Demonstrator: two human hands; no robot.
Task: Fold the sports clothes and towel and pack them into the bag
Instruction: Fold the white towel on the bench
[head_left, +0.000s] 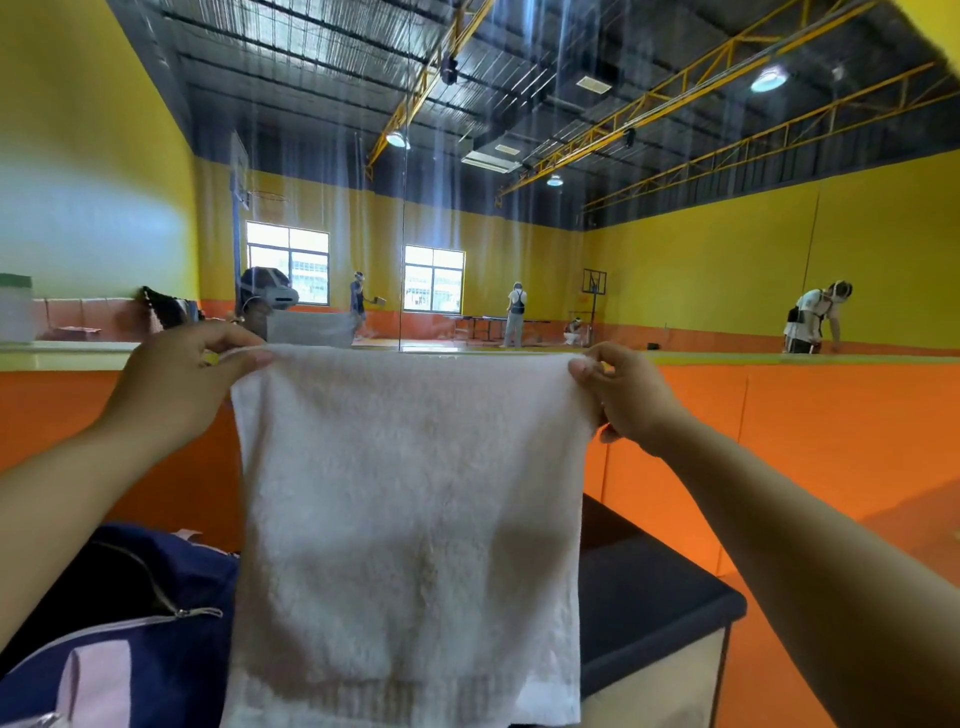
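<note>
1. The left hand (176, 374) and the right hand (623, 400) are both bare.
2. The left forearm (78, 483) and the right forearm (789, 525) are bare right to the picture's edges.
3. The thumbnails (583, 370) are short and plain.

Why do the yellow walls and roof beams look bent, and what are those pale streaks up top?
Head view: the wide-angle lens bows the yellow roof beams and yellow walls toward the edges; the pale vertical streaks look like glare, perhaps off glass; the round ceiling lamps blow out white; the white terry towel is sharp and evenly lit.
</note>
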